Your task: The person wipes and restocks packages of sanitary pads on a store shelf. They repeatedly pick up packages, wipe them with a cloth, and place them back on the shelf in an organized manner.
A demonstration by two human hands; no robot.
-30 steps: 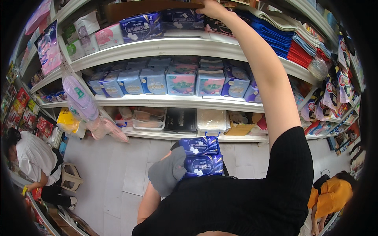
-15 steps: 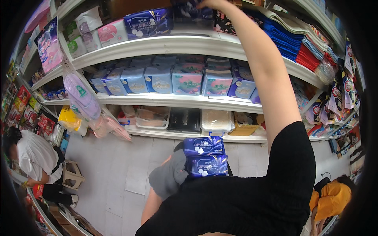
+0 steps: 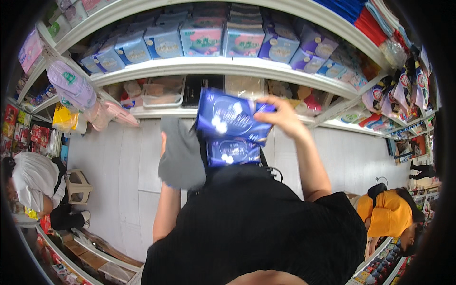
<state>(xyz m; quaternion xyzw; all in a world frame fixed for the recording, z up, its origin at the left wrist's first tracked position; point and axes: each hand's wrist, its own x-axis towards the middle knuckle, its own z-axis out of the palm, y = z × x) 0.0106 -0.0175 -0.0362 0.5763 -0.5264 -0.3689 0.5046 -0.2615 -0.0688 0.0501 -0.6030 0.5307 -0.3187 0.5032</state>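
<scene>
My right hand (image 3: 280, 116) is closed on the right end of a dark blue soft pack of sanitary pads (image 3: 230, 114), thumb on its front. A second dark blue pack (image 3: 232, 152) sits just below it, close to my chest. Left of the packs, a plain grey cloth (image 3: 183, 154) covers most of my left hand (image 3: 164, 141). Only a strip of that hand shows at the cloth's left edge; its fingers are mostly hidden. What supports the lower pack is also hidden.
In front, a white shelf (image 3: 209, 65) bears rows of light blue, pink and purple packs. Clear plastic boxes (image 3: 164, 92) stand on the lowest shelf. A person in white (image 3: 35, 183) bends at left by a beige stool (image 3: 80, 185); another in orange (image 3: 387, 211) bends at right.
My right hand has come down from the upper shelf to the packs before my chest and now holds one. The grey cloth and left hand have shifted left. The view has tilted down.
</scene>
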